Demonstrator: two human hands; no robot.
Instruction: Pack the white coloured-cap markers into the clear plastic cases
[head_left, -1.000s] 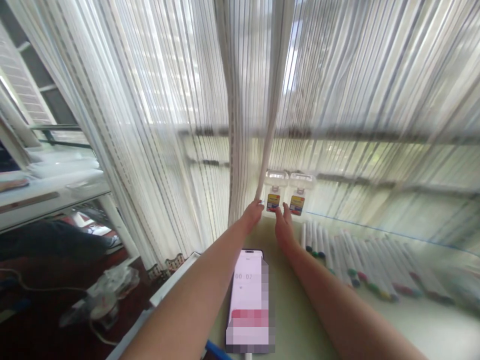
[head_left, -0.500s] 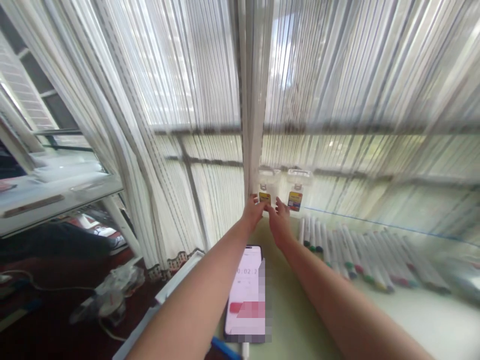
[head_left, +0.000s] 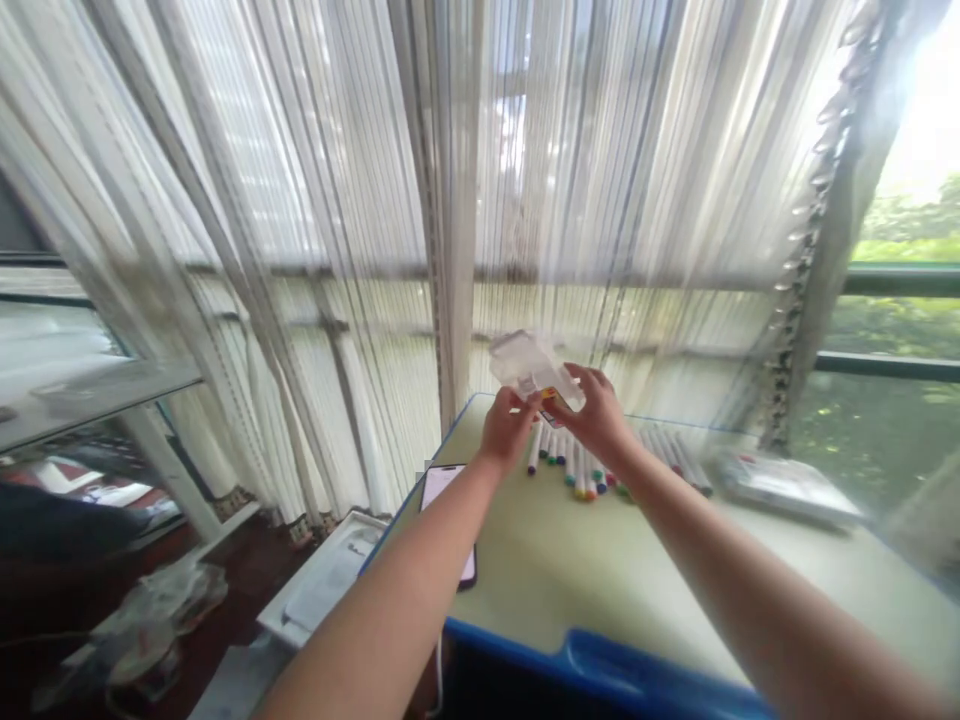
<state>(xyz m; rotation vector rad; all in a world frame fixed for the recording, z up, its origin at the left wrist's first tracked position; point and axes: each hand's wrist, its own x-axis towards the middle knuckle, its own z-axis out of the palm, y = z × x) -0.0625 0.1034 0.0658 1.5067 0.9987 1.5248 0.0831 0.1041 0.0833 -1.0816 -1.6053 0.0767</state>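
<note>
Both my hands hold a clear plastic case (head_left: 531,366) with a red and yellow label, lifted above the pale green table (head_left: 570,570). My left hand (head_left: 504,430) grips its lower left side with fingers closed. My right hand (head_left: 598,412) wraps the lower right end. The case is tilted, its top pointing up and left. Under my hands lies a row of white marker pens (head_left: 581,470) with coloured caps.
A phone (head_left: 444,500) lies on the table's left part, half hidden by my left forearm. A flat clear packet (head_left: 780,478) sits at the right. Sheer striped curtains (head_left: 420,200) hang behind. The table has a blue front rim (head_left: 600,668). Clutter lies on the floor at left.
My hands took one clear case from beside the curtain and lifted it off the table toward me. The view pulled back and turned right, showing more table and the window.
</note>
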